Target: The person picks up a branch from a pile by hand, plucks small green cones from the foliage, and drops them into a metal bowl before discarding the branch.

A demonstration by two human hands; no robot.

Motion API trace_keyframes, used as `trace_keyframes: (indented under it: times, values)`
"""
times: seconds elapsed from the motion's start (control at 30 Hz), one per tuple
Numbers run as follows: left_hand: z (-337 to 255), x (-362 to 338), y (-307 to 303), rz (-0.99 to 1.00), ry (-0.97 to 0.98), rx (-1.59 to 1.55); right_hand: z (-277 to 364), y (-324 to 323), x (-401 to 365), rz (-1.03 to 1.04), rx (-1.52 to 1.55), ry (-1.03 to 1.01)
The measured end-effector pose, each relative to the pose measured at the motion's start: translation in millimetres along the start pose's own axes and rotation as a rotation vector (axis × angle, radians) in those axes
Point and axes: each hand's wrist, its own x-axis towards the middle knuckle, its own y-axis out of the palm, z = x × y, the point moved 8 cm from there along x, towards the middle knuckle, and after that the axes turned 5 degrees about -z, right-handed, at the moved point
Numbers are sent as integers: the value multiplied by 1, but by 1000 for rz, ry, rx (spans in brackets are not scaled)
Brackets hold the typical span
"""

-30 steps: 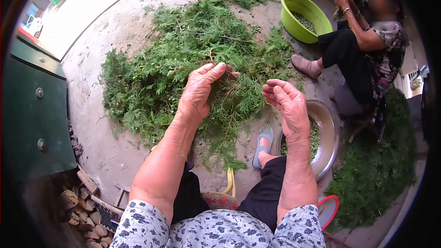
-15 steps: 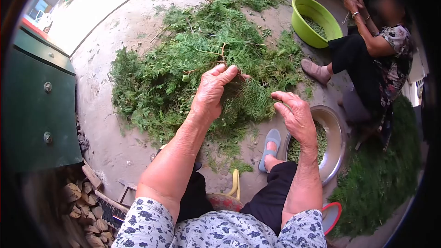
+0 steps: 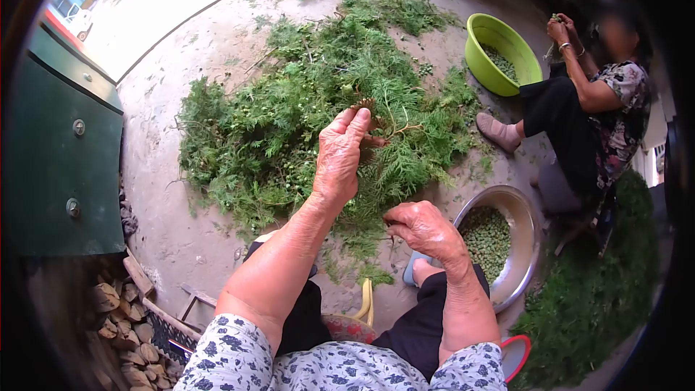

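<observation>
My left hand is closed on a branch with green sprays and a brown stem, held above a wide heap of green cuttings on the ground. Lower and to the right, my right hand has its fingers pinched together, pointing left, with a small dark bit at the fingertips that I cannot make out. Just right of it stands a metal basin holding many small green cones.
A person sits at the right, hands raised, beside a lime-green basin of green cones. More cuttings lie at the lower right. Green metal panels and split wood are at the left.
My right hand has moved left and down, away from above the metal basin, and its fingers have turned left. The branch in my left hand has tilted to the right.
</observation>
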Motion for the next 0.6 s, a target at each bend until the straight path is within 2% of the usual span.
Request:
trace_keyframes:
  times: [0.03,0.1,0.13,0.2,0.23,0.3,0.37,0.4,0.43,0.5,0.53,0.6]
  values:
    - [-1,0,-2,1,0,0,1,-2,1,-1,0,0]
    - [-5,1,-5,33,59,264,9,5,2,190,58,-37]
    - [-10,-1,-2,29,131,341,15,-3,2,188,54,-33]
    - [-8,0,0,95,174,436,18,-18,-1,166,646,248]
    - [-7,-1,5,159,220,535,20,-34,0,-13,816,234]
    - [-11,-9,14,176,228,610,9,-67,-6,-455,912,196]
    - [-4,-14,20,258,236,829,3,-89,-9,-807,906,54]
    - [1,-15,20,245,269,838,1,-98,-11,-847,707,2]
    - [4,-18,22,257,264,837,-5,-99,-9,-858,703,9]
    - [7,-25,29,336,278,935,-7,-103,-5,-850,447,32]
    - [9,-27,31,347,378,903,-11,-97,-1,-770,474,81]
    - [10,-31,38,418,337,942,-10,-93,3,-719,475,79]
